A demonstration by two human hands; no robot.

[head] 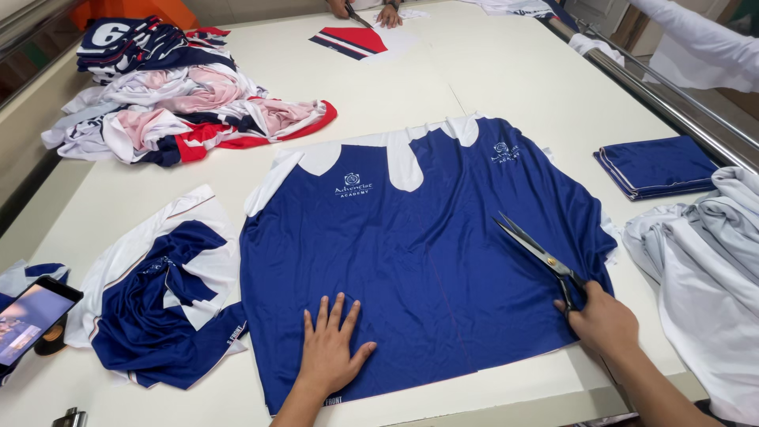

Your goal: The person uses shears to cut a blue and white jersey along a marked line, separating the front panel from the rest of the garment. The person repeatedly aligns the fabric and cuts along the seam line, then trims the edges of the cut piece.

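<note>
A big sheet of blue printed fabric (427, 261) lies spread flat across the middle of the white cutting table (490, 71), its lower hem close to the near edge. The person's left hand (330, 346) is pressed flat on it, fingers splayed, grasping nothing, just pinning the cloth near that near edge. The right hand (602, 320) is closed through the handles of a pair of scissors (538, 251), whose blades stand parted over the right side of the sheet, tips pointing toward the far left.

As far as I can judge, the cutting of this piece has barely begun: the white margins by the necklines along the far side are still attached, and I can make out no cut line across the blue.

Toward the near left corner lies a crumpled blue-and-white heap (162, 304), possibly cut pieces and offcuts, with a phone (30, 318) beside it. A mixed pile of pink, red and navy pieces (186, 107) sits at the far left, a folded blue stack (655, 166) at the right edge, pale grey cloth (704, 261) nearer. Another person's hands (365, 12) work at the far edge.
</note>
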